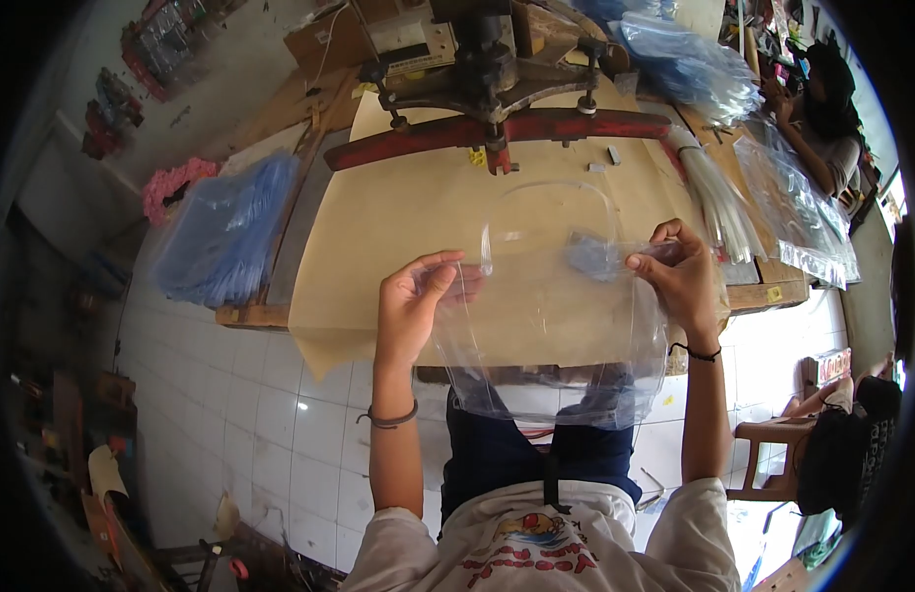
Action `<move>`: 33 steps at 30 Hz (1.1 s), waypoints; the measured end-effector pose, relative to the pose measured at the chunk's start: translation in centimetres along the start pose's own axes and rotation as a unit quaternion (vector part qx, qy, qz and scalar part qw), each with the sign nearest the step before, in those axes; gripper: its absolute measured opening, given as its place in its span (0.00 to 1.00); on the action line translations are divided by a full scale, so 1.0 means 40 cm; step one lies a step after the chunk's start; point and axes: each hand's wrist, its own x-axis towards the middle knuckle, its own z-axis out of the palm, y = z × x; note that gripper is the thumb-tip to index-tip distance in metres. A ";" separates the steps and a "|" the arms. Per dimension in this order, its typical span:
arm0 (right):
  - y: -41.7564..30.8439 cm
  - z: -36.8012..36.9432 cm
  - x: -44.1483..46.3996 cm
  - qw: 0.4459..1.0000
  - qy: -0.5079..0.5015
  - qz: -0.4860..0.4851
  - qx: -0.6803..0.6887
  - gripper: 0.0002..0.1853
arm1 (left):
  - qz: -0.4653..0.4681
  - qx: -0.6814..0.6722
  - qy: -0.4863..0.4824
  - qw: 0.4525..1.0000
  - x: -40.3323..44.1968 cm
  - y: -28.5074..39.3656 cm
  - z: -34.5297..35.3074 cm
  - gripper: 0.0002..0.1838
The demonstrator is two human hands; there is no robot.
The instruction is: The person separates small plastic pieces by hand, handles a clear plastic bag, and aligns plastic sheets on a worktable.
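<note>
we are pinching a clear plastic bag (556, 340) by its two upper sides: our right hand (680, 271) is pressing thumb against fingers on one corner, and our left hand (418, 301) is laying its thumb over the film with fingers showing through behind, a looser hold with little gap. the bag is hanging between our hands, its upper part over the table's front, its lower part drooping before our lap. a transparent handle loop (485, 242) is arching above it and looks joined on, so we are judging that part as done; whether the seams are finished we cannot tell. a small bluish plastic piece (590, 255) is showing near our right hand, inside or behind the bag. loose clear strips (714, 197) are lying on the right and a stack of bluish plastic sheets (220, 232) is resting on the left, so more seems left to work.

brown paper (368, 252) is covering the wooden table (255, 316), and a red press bar (408, 142) is hanging over it, apart from the bag. farther out, clear plastic packets (798, 212) are lying near another person (832, 109), and white floor tiles (309, 424) are spreading below.
</note>
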 end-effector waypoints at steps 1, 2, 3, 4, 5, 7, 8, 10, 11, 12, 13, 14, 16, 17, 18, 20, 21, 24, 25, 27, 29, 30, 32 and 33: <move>0.000 -0.001 0.000 1.000 0.001 -0.004 -0.008 0.18 | 0.000 0.000 0.004 1.000 0.001 0.000 0.001 0.16; -0.001 -0.003 -0.001 1.000 0.002 -0.009 -0.016 0.18 | 0.000 -0.001 0.007 1.000 0.001 -0.002 0.002 0.16; -0.001 -0.005 -0.002 1.000 0.004 -0.013 -0.024 0.18 | 0.004 0.001 0.006 1.000 0.002 -0.006 0.001 0.16; -0.001 -0.004 -0.002 1.000 0.001 -0.011 -0.008 0.18 | 0.008 0.002 0.004 1.000 0.002 -0.010 -0.003 0.16; 0.000 -0.002 -0.002 1.000 -0.001 -0.010 0.008 0.18 | 0.011 0.002 0.001 1.000 0.001 -0.012 -0.005 0.16; 0.001 0.001 -0.004 1.000 -0.003 -0.011 0.014 0.18 | 0.014 0.000 0.007 1.000 -0.002 -0.010 -0.003 0.16; 0.002 0.000 -0.004 1.000 -0.003 -0.013 0.005 0.18 | 0.015 -0.001 0.009 1.000 -0.004 -0.011 -0.002 0.16; -0.005 -0.002 -0.006 1.000 -0.001 -0.016 -0.008 0.18 | 0.020 0.001 0.012 1.000 -0.006 -0.013 -0.003 0.16; -0.010 -0.001 -0.007 1.000 0.000 -0.015 -0.010 0.18 | 0.021 0.003 0.013 1.000 -0.005 -0.014 -0.002 0.16; -0.018 0.004 -0.009 1.000 0.001 -0.014 -0.011 0.18 | 0.022 0.005 0.015 1.000 -0.006 -0.014 0.000 0.16; -0.036 0.005 -0.013 1.000 0.003 0.014 -0.023 0.18 | 0.023 0.009 0.018 1.000 -0.006 -0.011 0.002 0.16; -0.030 0.001 -0.013 1.000 0.001 0.006 -0.016 0.18 | 0.025 0.013 0.022 0.999 -0.005 -0.009 0.004 0.16; -0.012 0.000 -0.009 1.000 -0.006 -0.008 0.000 0.18 | 0.016 0.017 0.018 1.000 -0.007 -0.008 0.001 0.17; -0.012 0.000 -0.009 1.000 -0.006 -0.008 -0.002 0.18 | 0.011 0.019 0.017 1.000 -0.007 -0.008 -0.001 0.17; -0.013 0.001 -0.009 1.000 -0.006 -0.008 -0.005 0.18 | 0.011 0.022 0.015 1.000 -0.007 -0.007 -0.002 0.17; -0.013 0.000 -0.010 1.000 -0.007 -0.007 -0.007 0.18 | 0.010 0.026 0.012 1.000 -0.006 -0.005 -0.002 0.18; -0.012 -0.001 -0.009 1.000 -0.008 -0.006 -0.007 0.18 | 0.011 0.026 0.013 1.000 -0.006 -0.005 -0.001 0.18; -0.011 -0.002 -0.009 1.000 -0.008 -0.009 -0.003 0.18 | 0.014 0.024 0.016 0.999 -0.005 -0.003 0.002 0.18; -0.010 -0.002 -0.008 1.000 -0.008 -0.011 -0.001 0.18 | 0.013 0.021 0.015 1.000 -0.006 -0.003 0.002 0.18; -0.008 -0.003 -0.007 1.000 -0.005 -0.013 -0.008 0.19 | 0.011 0.018 0.017 1.000 -0.006 -0.001 0.003 0.18; -0.002 -0.005 -0.007 1.000 -0.005 -0.015 -0.010 0.19 | 0.009 0.017 0.024 1.000 -0.004 0.004 0.008 0.19; 0.002 -0.006 -0.007 1.000 -0.006 -0.016 -0.007 0.19 | 0.007 0.015 0.025 1.000 -0.001 0.002 0.007 0.18; -0.012 -0.002 -0.006 1.000 -0.004 -0.007 -0.022 0.19 | 0.006 0.010 0.027 1.000 0.010 -0.006 -0.001 0.18; -0.034 0.002 -0.009 0.999 0.000 0.005 -0.039 0.19 | 0.014 0.005 0.034 0.999 0.012 -0.008 -0.001 0.17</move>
